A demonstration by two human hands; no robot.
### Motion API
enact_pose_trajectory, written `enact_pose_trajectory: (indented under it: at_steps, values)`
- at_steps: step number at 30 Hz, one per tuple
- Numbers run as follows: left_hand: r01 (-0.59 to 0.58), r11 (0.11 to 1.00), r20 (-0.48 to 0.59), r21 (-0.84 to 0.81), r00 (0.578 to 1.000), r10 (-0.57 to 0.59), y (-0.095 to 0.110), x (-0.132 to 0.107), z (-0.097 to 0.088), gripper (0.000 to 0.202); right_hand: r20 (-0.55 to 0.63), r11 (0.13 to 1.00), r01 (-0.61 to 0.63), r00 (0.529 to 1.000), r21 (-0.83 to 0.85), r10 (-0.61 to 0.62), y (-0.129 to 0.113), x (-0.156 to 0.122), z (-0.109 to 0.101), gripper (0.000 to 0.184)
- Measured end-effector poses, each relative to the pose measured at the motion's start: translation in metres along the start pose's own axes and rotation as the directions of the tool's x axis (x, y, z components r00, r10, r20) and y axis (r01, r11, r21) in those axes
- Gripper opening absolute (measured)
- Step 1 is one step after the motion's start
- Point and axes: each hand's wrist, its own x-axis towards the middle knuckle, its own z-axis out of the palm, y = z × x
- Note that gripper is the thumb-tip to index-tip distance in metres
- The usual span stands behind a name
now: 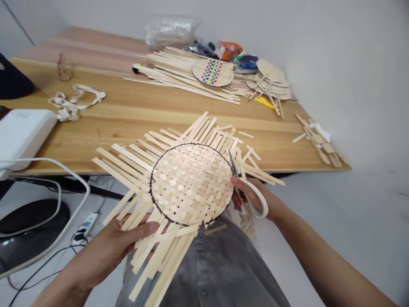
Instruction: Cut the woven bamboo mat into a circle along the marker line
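A woven bamboo piece lies tilted over my lap and the table's front edge, with a dark line drawn round its middle as a circle. Loose strip ends stick out past the line at the left, top and bottom; on the lower right they are cut back to it. My left hand grips the strips at the lower left, thumb on top. White-handled scissors are in my right hand, their blades parted along the line at the right side, among the strips there.
Cut strip scraps lie on the wooden table. Behind are long bamboo strips, a fan with coloured squares, stacked fans and bubble wrap. A white box and cables stand at the left.
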Motion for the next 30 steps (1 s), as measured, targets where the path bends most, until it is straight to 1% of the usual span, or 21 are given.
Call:
enact_pose_trajectory:
  at_steps: [2,4,7,12,15,20,23,26,30]
  values:
    - [-0.003,1.0,0.018,0.007,1.0,0.003,-0.003,0.002,-0.002,0.058,0.005,0.999,0.026,1.0,-0.024,-0.026,0.001,-0.002,0.001,0.067]
    - [-0.021,1.0,0.04,0.016,0.999,0.021,-0.005,0.003,-0.003,0.052,0.011,0.996,0.046,0.999,-0.071,-0.045,-0.001,-0.005,0.001,0.068]
    - [-0.041,0.999,0.042,0.033,0.998,0.04,-0.008,0.005,-0.004,0.043,0.001,0.995,0.036,0.999,-0.096,-0.036,-0.006,-0.008,0.001,0.07]
    - [-0.07,0.995,0.071,0.072,0.995,0.065,-0.01,0.006,-0.007,0.046,-0.005,0.995,0.016,1.0,-0.096,-0.017,-0.008,-0.012,0.002,0.069]
    - [-0.086,0.993,0.067,0.077,0.994,0.081,-0.01,0.004,-0.006,0.045,-0.006,0.994,0.001,1.0,-0.111,-0.002,-0.007,-0.014,0.001,0.068]
    - [-0.046,0.999,0.068,0.029,0.997,0.044,-0.011,0.0,0.0,0.049,0.005,0.994,-0.004,1.0,-0.112,0.005,-0.005,-0.018,0.0,0.067]
    - [-0.052,0.998,0.064,0.025,0.997,0.051,-0.011,0.0,0.002,0.052,-0.012,0.994,0.007,1.0,-0.113,-0.008,-0.003,-0.017,-0.001,0.066]
    - [-0.081,0.997,0.061,0.013,0.995,0.08,-0.01,-0.001,0.003,0.056,-0.032,0.997,0.016,0.999,-0.07,-0.018,0.001,-0.015,0.001,0.067]
    - [-0.111,0.994,0.087,0.02,0.99,0.109,-0.01,-0.003,0.005,0.059,-0.089,0.999,-0.021,0.996,0.05,0.025,0.008,-0.014,0.009,0.066]
